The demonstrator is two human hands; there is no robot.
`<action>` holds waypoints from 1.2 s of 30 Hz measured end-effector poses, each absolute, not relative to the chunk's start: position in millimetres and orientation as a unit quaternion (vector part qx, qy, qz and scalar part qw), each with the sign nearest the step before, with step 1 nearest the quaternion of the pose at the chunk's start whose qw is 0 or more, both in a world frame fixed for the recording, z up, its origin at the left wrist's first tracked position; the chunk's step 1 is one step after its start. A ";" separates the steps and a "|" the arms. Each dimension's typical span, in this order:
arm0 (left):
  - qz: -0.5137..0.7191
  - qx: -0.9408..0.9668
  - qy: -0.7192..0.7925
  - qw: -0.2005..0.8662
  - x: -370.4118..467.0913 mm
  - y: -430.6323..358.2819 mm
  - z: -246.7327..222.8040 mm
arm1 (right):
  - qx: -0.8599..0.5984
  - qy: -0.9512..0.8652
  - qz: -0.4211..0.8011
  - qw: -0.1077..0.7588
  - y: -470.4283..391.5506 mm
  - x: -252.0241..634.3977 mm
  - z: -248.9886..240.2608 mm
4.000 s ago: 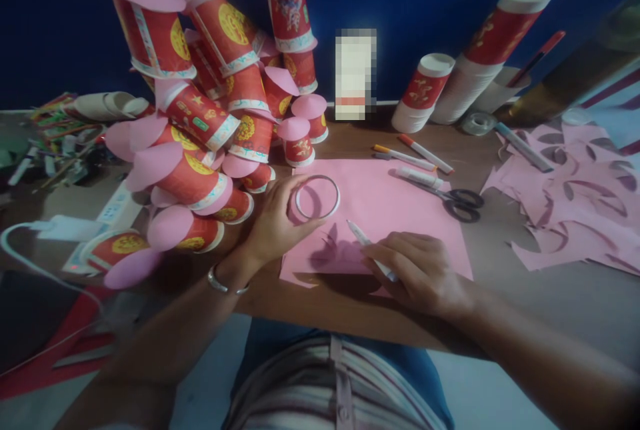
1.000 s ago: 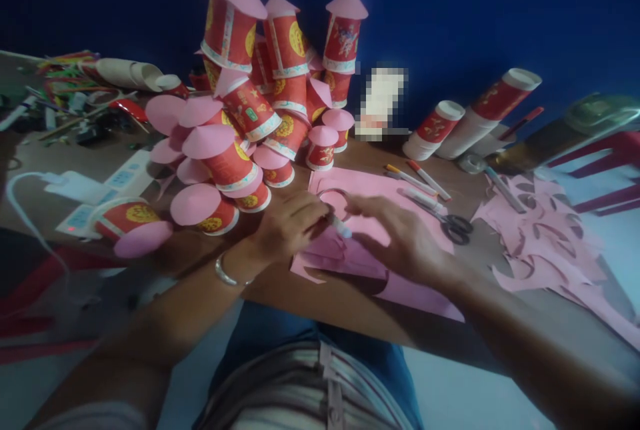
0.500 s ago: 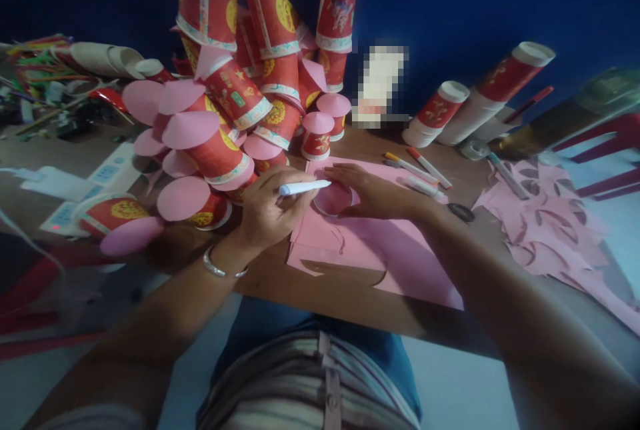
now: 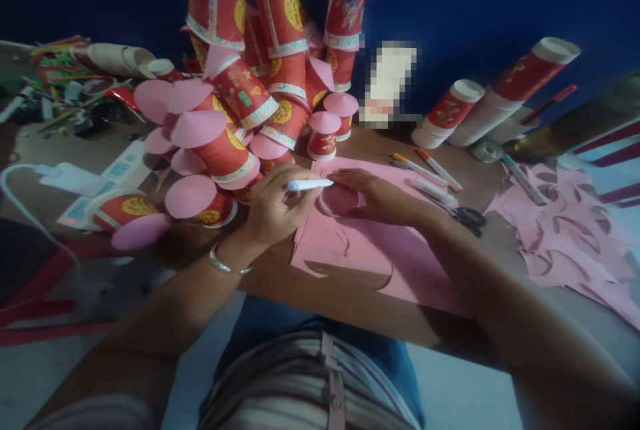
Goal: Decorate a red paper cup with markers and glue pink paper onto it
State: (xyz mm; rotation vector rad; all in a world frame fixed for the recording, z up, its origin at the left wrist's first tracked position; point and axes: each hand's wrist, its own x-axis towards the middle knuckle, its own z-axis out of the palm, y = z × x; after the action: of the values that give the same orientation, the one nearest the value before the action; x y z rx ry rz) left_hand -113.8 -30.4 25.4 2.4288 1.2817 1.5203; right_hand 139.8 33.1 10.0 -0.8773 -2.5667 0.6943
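Pink paper sheets [image 4: 370,250] lie on the brown table, with a curved cut-out at their near edge. A round ring [image 4: 340,201] rests on the paper. My left hand [image 4: 280,207] is closed on a white marker [image 4: 310,185], whose tip points right at the ring's left upper side. My right hand [image 4: 375,197] curves around the ring's right side, thumb near and fingers at the far rim, holding it against the paper. The ring's far edge is partly hidden by my fingers.
Red paper tubes with pink cones [image 4: 215,147] are piled at the back left. Markers [image 4: 440,170] and black scissors [image 4: 469,217] lie right of the paper, pink scraps [image 4: 570,230] farther right. A power strip [image 4: 120,170] sits left; white-and-red tubes [image 4: 525,83] lean behind.
The whole view has shifted slightly, so table items appear farther right and more of the scissors shows. Both hands keep their hold on the marker and ring.
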 end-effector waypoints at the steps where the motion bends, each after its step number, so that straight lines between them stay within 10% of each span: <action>1: 0.488 0.774 0.403 -0.001 -113.8 -29.9 25.0 | -0.310 -0.902 0.245 0.172 32.6 139.8 9.7; 36: 0.476 0.718 0.475 0.181 -119.6 -0.4 -5.9 | -0.333 -0.888 0.237 0.209 31.8 142.7 1.2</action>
State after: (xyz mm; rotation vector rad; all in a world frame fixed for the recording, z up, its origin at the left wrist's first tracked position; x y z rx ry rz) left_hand -119.6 -0.4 -5.9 2.0264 1.3408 1.3442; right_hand 142.7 31.8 1.2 -0.9260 -2.4721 0.6602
